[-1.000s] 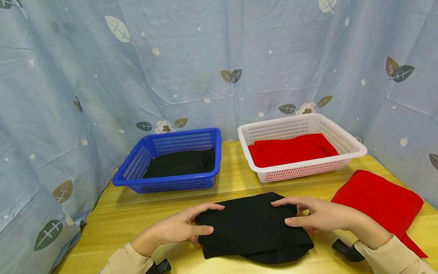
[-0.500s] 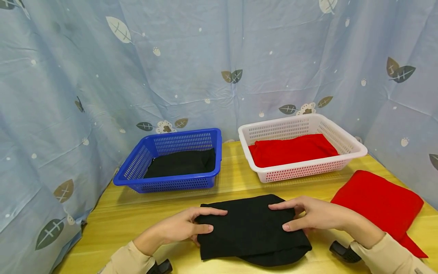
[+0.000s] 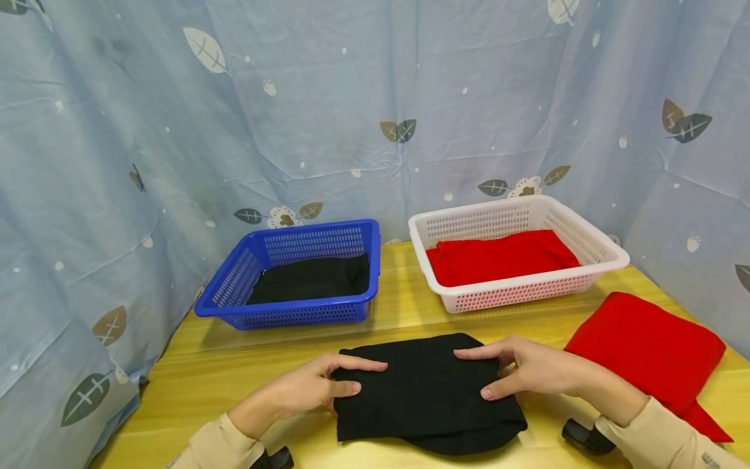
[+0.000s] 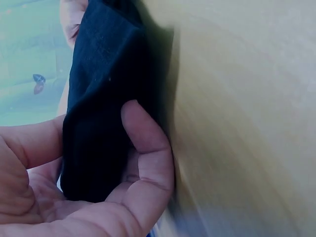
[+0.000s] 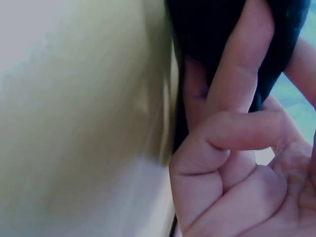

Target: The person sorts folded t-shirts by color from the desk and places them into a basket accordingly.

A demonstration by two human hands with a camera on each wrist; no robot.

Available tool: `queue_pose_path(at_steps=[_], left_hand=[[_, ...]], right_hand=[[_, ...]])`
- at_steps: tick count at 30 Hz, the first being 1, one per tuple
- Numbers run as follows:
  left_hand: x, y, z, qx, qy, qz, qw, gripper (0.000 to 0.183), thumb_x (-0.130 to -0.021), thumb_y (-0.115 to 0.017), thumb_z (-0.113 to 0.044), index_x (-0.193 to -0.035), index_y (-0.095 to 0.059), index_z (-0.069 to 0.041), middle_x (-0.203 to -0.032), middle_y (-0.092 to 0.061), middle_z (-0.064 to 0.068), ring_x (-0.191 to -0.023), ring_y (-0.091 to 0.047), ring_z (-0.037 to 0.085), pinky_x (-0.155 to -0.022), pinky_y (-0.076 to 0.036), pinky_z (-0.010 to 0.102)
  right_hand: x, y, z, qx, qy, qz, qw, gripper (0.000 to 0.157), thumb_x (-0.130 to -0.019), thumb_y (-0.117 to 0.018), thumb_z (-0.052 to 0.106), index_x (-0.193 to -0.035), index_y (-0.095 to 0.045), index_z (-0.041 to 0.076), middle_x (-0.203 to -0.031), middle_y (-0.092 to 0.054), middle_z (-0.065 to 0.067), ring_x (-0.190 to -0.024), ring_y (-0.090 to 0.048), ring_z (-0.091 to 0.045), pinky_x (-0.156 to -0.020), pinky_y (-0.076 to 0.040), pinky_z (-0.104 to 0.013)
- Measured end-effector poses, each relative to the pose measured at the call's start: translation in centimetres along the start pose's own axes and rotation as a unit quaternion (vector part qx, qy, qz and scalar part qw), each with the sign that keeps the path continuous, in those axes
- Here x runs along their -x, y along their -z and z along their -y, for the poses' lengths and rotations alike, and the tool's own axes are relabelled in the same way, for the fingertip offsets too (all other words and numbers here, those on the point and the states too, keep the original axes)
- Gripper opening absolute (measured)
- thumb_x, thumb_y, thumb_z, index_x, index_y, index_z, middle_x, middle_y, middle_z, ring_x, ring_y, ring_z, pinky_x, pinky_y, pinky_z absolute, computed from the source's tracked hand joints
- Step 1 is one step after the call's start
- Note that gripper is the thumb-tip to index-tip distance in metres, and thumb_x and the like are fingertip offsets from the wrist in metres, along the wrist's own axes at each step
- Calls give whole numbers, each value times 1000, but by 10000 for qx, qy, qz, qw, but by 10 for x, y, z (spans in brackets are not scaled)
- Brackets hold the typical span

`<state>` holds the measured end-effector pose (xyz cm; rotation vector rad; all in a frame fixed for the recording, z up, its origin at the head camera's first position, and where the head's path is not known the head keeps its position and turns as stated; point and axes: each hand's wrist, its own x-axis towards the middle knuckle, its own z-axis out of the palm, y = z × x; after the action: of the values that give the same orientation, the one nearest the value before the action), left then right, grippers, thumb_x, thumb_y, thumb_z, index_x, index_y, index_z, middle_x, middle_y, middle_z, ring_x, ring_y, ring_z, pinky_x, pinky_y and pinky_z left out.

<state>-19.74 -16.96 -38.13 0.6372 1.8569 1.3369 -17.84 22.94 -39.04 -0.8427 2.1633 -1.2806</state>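
A folded black garment [image 3: 428, 391] lies in front of me in the head view, with a loose rounded layer showing under its near edge. My left hand [image 3: 305, 389] grips its left end, thumb and forefinger on top. In the left wrist view the other fingers [image 4: 148, 168] of that hand curl round the lower side of the black fabric [image 4: 98, 108]. My right hand [image 3: 530, 370] holds the right end the same way, thumb on top. Seen from the right wrist, some fingers [image 5: 237, 64] reach under the dark cloth [image 5: 202, 29].
Behind the garment stands a blue basket [image 3: 293, 312] with folded black cloth [image 3: 310, 280] in it. A white basket [image 3: 515, 293] with red cloth [image 3: 500, 257] is at back right. Another folded red garment [image 3: 644, 352] lies on the wooden table [image 3: 193, 384], beyond my right forearm. A patterned curtain [image 3: 328, 98] hangs behind.
The right hand has shifted a little to the left, and the garment's right end has come left with it. The left hand has barely moved; both keep their hold.
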Motion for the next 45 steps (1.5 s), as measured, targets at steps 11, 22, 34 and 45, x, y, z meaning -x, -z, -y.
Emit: queue_pose_path(at_steps=[11, 22, 34, 45], left_hand=[[6, 5, -1, -333, -136, -543, 9979, 43, -100, -59, -9, -140, -61, -25, -154, -44, 14, -43, -21, 10, -48, -35, 24], [20, 11, -7, -712, -223, -813, 9939, 40, -100, -60, -16, -138, -62, -30, -88, -65, -3, -51, -40, 10, -66, -44, 27], [40, 11, -16, -578, -1033, -1016, 9878, 46, -93, -71, -12, -138, -62, -16, -145, -55, 14, -95, -71, 12, -85, -58, 28], [60, 24, -42, -1049, -1124, -1456, 9773, 46, -92, -73, -15, -137, -62, -19, -144, -56, 9, -79, -67, 10, -72, -57, 26]], right_hand=[[-5, -5, 0, -203, 65, -145, 9997, 60, -91, -74, 19, -148, -52, 16, -53, -21, -2, -44, -23, -10, -44, -24, -28], [-9, -9, 16, -417, -45, -279, 9987, 59, -91, -75, 19, -146, -54, 17, -58, -49, 7, -45, -23, -10, -44, -22, -28], [-14, -13, 43, -246, 107, -600, 9978, 57, -89, -76, 19, -143, -58, 20, -47, -32, 0, -41, -23, -11, -41, -24, -28], [-20, -6, 76, 472, 267, -1071, 9928, 56, -86, -80, 28, -140, -61, 27, -46, -33, 3, -43, -28, -6, -41, -26, -25]])
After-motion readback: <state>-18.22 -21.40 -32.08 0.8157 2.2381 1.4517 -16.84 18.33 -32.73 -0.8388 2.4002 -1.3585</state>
